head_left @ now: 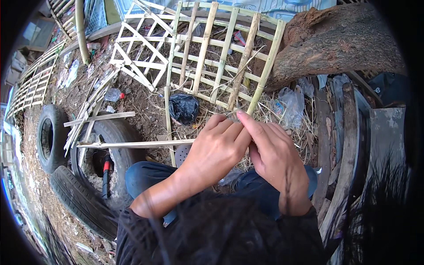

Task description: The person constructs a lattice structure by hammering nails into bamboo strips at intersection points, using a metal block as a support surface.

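My left hand point(219, 142) is closed, knuckles up, in front of my knees. A long pale bamboo strip point(141, 144) runs leftward from under it, its far end above a tyre. Against the left hand's fingers rests my right hand point(276, 148), also closed, with its index finger along the top. What lies inside the right fingers is hidden. Beyond both hands, a lattice panel of bamboo strips point(206, 39) lies on the ground, its near edge close to my fingertips.
At left are an upright tyre point(46, 139), a larger tyre point(128, 132) with a red-and-black handle point(106, 176) inside, and loose bamboo strips point(90, 112). A black plastic bag point(183, 108) lies ahead. A thick tree trunk point(335, 48) and wooden planks point(324, 145) stand right.
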`<action>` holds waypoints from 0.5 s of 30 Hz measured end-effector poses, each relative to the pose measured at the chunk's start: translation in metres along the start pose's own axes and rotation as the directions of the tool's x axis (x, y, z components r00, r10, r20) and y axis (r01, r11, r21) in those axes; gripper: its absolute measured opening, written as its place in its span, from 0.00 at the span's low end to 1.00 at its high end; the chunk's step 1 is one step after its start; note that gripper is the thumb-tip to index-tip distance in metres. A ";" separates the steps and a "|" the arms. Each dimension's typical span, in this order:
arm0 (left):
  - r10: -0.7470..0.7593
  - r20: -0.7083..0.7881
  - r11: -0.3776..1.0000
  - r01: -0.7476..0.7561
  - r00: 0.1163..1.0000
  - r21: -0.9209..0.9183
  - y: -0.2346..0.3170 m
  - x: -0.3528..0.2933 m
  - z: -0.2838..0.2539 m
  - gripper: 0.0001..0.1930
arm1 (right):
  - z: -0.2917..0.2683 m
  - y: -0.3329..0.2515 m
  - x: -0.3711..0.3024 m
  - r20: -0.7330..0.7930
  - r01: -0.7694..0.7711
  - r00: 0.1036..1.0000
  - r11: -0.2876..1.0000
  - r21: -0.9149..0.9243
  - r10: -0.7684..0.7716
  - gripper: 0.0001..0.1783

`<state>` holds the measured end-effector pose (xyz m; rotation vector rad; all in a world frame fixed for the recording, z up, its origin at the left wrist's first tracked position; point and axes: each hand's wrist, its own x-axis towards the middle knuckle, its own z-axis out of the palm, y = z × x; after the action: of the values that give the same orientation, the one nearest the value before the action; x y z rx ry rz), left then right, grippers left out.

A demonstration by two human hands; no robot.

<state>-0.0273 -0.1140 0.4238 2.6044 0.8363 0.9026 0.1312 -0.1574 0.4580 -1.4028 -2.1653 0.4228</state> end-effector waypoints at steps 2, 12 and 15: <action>-0.015 0.070 0.999 0.012 0.997 0.041 0.000 -0.004 -0.007 0.12 | -0.001 -0.001 -0.002 0.007 -0.011 1.000 1.000 -0.004 0.011 0.37; -0.123 -0.396 0.902 0.269 0.910 0.338 -0.032 -0.025 -0.076 0.26 | -0.031 0.040 -0.023 -0.167 -0.102 0.985 0.937 -0.334 0.047 0.20; -0.095 -0.502 0.879 0.310 0.860 0.364 -0.048 -0.037 -0.104 0.24 | -0.030 0.051 -0.024 -0.170 -0.138 0.982 0.929 -0.345 0.083 0.18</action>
<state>-0.1375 -0.0920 0.4672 2.5887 1.5831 1.4594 0.1942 -0.1585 0.4498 -1.6957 -2.1143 -0.0453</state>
